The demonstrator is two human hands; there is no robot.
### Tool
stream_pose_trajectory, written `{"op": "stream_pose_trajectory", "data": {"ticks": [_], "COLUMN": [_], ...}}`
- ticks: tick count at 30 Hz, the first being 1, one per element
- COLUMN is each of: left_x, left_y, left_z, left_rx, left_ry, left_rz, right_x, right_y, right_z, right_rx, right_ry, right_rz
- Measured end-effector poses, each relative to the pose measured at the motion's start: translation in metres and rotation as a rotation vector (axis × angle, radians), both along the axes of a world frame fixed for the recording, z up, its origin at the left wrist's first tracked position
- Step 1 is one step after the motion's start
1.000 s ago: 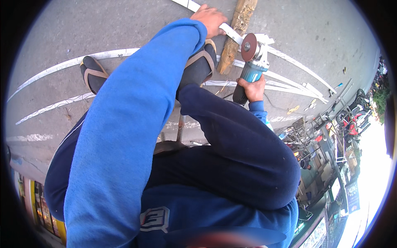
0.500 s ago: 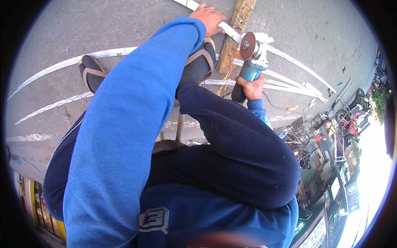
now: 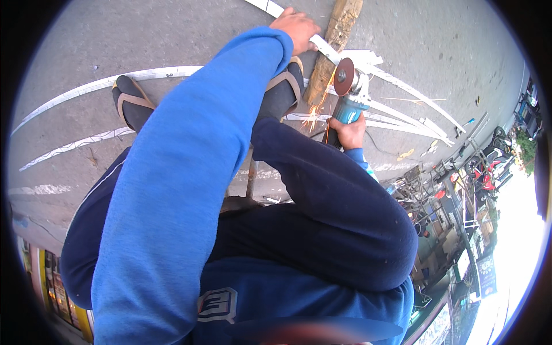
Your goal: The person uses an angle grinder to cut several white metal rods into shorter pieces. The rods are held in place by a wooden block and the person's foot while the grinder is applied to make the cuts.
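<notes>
My left hand (image 3: 296, 30) is closed on a long white strip (image 3: 325, 50), which lies across a rough wooden plank (image 3: 344, 20). My right hand (image 3: 349, 131) grips a teal and black angle grinder (image 3: 348, 111) by its body. The grinder's reddish-brown disc (image 3: 345, 77) meets the strip just right of the plank. Orange sparks (image 3: 319, 116) fly from there toward my foot. Exactly where the disc's edge touches is hard to make out.
Several white strips (image 3: 397, 118) fan out on the pavement to the right, and curved ones (image 3: 75, 95) lie at left. My sandalled feet (image 3: 282, 92) are close to the plank and sparks. A cable (image 3: 376, 141) trails behind the grinder. Motorbikes (image 3: 489, 172) and clutter stand far right.
The grinder and my right hand have come slightly nearer to me. The sparks look brighter and more bunched. My left hand keeps its hold on the strip; the view has shifted a little.
</notes>
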State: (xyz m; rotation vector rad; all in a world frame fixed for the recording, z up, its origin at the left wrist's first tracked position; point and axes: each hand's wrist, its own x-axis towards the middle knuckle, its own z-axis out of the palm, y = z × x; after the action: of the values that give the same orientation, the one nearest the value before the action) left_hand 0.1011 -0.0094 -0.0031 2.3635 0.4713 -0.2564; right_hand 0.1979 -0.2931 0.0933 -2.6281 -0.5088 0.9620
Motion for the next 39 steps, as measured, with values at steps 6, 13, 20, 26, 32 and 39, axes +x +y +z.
{"op": "stream_pose_trajectory", "data": {"ticks": [6,13,20,26,32,39], "left_x": [-0.002,0.0,-0.002,-0.002,-0.002,0.0], "left_y": [0.002,0.004,0.002,0.002,0.002,0.003], "left_z": [0.004,0.009,0.004,0.004,0.007,0.006], "left_rx": [-0.044,-0.017,0.0,-0.012,0.004,-0.006], "left_ry": [-0.019,0.03,0.003,-0.007,0.01,0.032], "left_rz": [0.013,-0.02,-0.005,-0.009,0.0,-0.015], "right_x": [0.009,0.008,-0.003,0.011,0.013,0.007], "right_y": [0.023,0.018,0.006,0.027,0.037,0.025], "right_z": [0.012,0.007,0.001,0.011,0.018,0.01], "right_rx": [-0.022,-0.009,0.079,0.077,-0.004,0.083], "right_ry": [0.058,0.021,0.007,-0.001,0.073,0.008], "right_rz": [-0.009,-0.017,-0.023,0.015,-0.003,0.002]}}
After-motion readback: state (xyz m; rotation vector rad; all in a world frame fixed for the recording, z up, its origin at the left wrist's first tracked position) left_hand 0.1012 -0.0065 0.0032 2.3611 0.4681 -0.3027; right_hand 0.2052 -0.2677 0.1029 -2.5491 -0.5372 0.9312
